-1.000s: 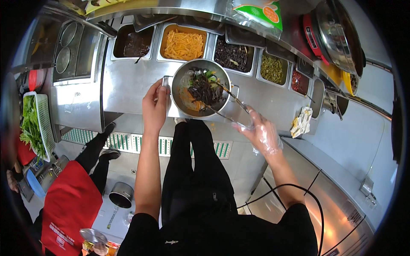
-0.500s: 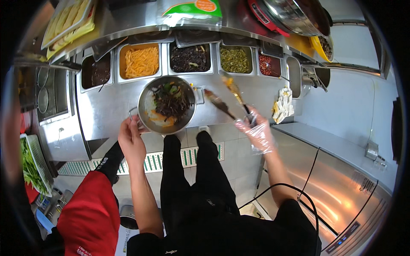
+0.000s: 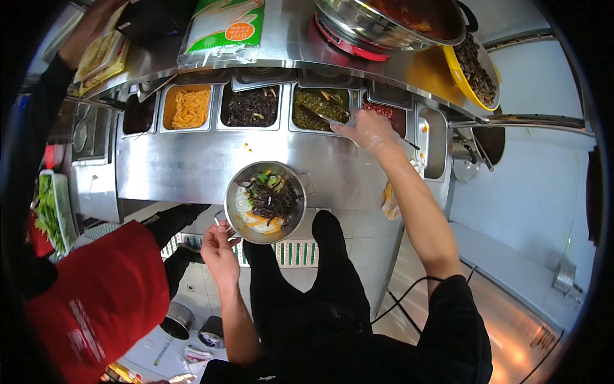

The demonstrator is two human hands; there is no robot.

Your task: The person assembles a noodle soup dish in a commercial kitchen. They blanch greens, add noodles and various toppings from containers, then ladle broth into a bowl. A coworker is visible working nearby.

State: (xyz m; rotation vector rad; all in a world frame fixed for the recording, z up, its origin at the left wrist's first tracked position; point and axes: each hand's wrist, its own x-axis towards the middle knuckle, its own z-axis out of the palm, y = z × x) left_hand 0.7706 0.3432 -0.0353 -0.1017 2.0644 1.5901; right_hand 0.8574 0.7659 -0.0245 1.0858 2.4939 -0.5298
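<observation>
Across the far side runs a steel bench (image 3: 192, 166) with a row of sunken tubs: orange shreds (image 3: 188, 107), dark strips (image 3: 251, 106), greens (image 3: 320, 102). Above it a shelf (image 3: 288, 48) carries a big pan (image 3: 390, 19). At near left stands a person in red (image 3: 96, 301). The bowl (image 3: 265, 201) of mixed food sits at the bench's near edge, the left hand (image 3: 219, 246) closed in a grip on its handle. The gloved right hand (image 3: 368, 128) closes on tongs (image 3: 320, 115) in the greens tub.

Right hand (image 3: 366, 130) moved with tongs (image 3: 323, 116) into green-vegetable tray (image 3: 320, 107), away from bowl (image 3: 265, 201)
</observation>
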